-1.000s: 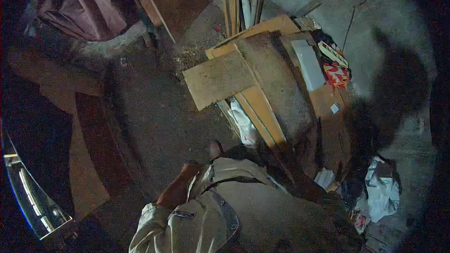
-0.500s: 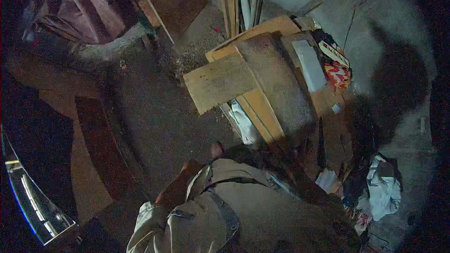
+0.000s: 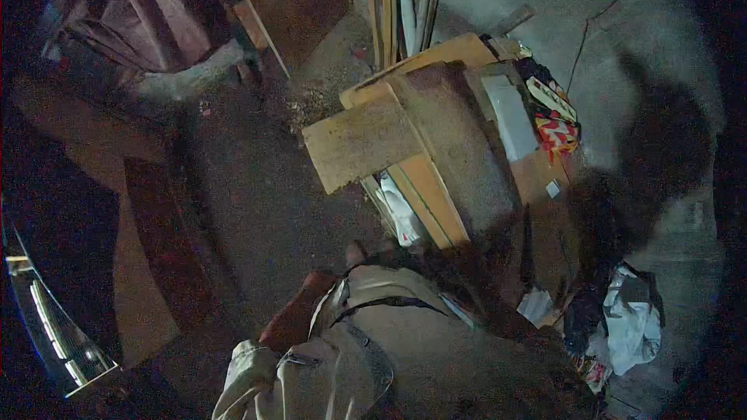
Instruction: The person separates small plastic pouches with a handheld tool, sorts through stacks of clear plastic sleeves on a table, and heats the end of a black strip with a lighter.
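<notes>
My left forearm (image 3: 299, 307) comes out of a rolled light sleeve (image 3: 253, 365) and runs up behind the front of my shirt (image 3: 405, 342). The shirt hides most of my left hand, and what it touches does not show. A small rounded tip (image 3: 355, 252) pokes out just above the collar; whether it is a finger or a toe I cannot make out. My right hand does not show; that side of my body is in deep shadow. Ahead of me lies a tan board (image 3: 362, 140) across a stack of dusty panels (image 3: 459, 148).
Long strips and pipes (image 3: 405, 8) lean at the back. A white sheet (image 3: 510, 117) and a red patterned wrapper (image 3: 556, 132) lie on the stack's right side. A white bag (image 3: 632, 319) rests lower right. Brown cloth (image 3: 156, 8) hangs upper left. Dirt covers the dark floor (image 3: 264, 187).
The view has shifted slightly, so the stack sits a little differently in frame. My left forearm has barely moved, and the boards lie as before.
</notes>
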Tool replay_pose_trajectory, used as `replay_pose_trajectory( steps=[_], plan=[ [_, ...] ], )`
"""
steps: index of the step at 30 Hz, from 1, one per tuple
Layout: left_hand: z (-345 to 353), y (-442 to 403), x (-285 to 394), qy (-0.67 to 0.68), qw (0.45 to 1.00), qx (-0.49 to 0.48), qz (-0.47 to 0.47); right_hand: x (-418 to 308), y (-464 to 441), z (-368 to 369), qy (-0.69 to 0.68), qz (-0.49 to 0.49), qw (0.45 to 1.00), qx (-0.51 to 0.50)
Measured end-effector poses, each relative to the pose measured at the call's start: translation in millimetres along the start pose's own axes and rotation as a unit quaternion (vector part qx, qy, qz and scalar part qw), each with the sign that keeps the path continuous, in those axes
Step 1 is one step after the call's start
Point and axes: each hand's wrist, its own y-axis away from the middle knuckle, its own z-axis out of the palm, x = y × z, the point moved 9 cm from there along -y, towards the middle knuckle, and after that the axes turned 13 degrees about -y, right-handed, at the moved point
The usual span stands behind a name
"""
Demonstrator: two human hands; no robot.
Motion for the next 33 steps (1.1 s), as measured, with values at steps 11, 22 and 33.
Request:
replay_pose_trajectory(
  steps=[11,22,33],
  plan=[
    [-182.5,22.9,6.1,0.79,0.55,0.272,0.011,26.4,-15.6,-24.6,-0.029,0.032,0.999,-0.002],
    [-248.6,4.1,-0.4,0.657,0.635,0.406,-0.031,53.6,-22.4,-35.7,-0.074,0.076,0.994,-0.008],
    [-206.4,21.6,8.5,0.679,0.609,0.41,-0.028,73.9,-35.8,-34.1,-0.108,0.089,0.99,-0.032]
  ],
)
